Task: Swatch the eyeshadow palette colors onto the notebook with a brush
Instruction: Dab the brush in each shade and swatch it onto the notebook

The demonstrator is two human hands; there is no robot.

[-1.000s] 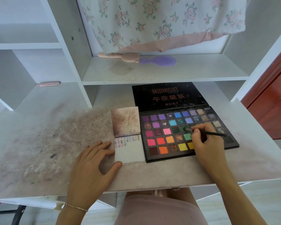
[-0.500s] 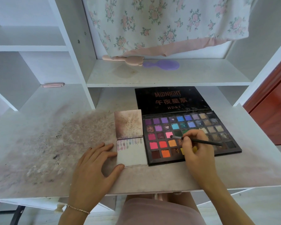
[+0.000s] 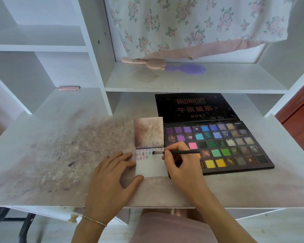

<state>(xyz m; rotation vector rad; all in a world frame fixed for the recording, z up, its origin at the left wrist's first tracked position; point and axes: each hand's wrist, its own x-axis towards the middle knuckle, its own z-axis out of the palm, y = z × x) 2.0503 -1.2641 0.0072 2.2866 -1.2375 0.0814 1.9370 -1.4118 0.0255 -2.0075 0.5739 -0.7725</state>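
Head view is showing a pink-clad lap (image 3: 167,228) at the near edge, below a stained white desk (image 3: 253,190). A left hand (image 3: 111,179), wearing a thin bracelet (image 3: 95,220) at the wrist, is lying flat on the desk with fingers spread and straight; its fingertips and thumb are touching the left edge and lower corner of the notebook (image 3: 151,165), holding nothing. The right hand (image 3: 182,169) is pinching a black-handled brush (image 3: 175,152) between thumb and curled fingers. The brush is lying nearly level, its bristle tip sitting on the upper part of the notebook's blank lower page, just beside a row of small faint swatches running along that page's top left. The notebook is lying open, its upper leaf smudged brown and pink.

Immediately right of the notebook, touching or nearly touching it, the eyeshadow palette (image 3: 235,148) is lying open on the desk, its pans showing purples, blues, greens, yellows, pink and neutrals; the right hand is covering its near left corner. The black lid (image 3: 195,106), lettered MIDNIGHT and HDKT, is lying back flat behind the pans.

Powder residue (image 3: 74,148) is spreading across the desk's left half. Farther back, a shelf (image 3: 218,81) is carrying a pink hairbrush (image 3: 147,62) and a purple hairbrush (image 3: 188,69), lying end to end. A floral cloth (image 3: 200,23) is hanging above them.
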